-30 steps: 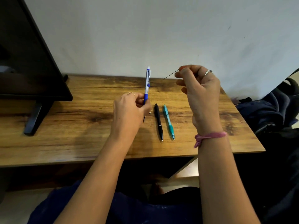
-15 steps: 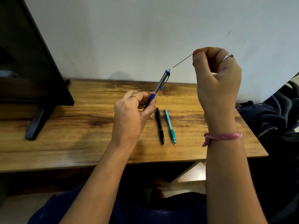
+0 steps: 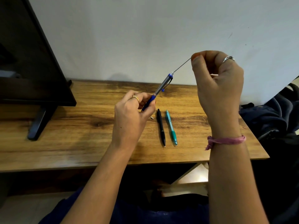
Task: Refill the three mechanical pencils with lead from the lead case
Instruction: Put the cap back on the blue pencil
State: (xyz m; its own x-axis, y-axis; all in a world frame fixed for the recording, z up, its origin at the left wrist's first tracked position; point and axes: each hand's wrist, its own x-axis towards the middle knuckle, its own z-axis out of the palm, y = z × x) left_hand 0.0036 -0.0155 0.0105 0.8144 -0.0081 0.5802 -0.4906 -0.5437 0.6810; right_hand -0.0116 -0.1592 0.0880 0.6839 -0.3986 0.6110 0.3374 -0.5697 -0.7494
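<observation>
Fingertips (image 3: 196, 59) of my right hand (image 3: 216, 88) pinch the thin, brittle grey lead stick (image 3: 182, 65) near its top, its lower end at the open cap end of the blue-and-grey mechanical pencil (image 3: 159, 90), which my left hand (image 3: 131, 117) grips by its blue barrel above the wooden desk (image 3: 80, 135), so I judge only a feather-light, straight feed avoids snapping it.

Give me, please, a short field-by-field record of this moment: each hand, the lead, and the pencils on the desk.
left hand: grips blue pencil by its lower barrel, tilted up to the right
right hand: pinches lead
lead: lower end at the blue pencil's open top
black pencil: lying on desk
teal pencil: lying right of the black one
</observation>
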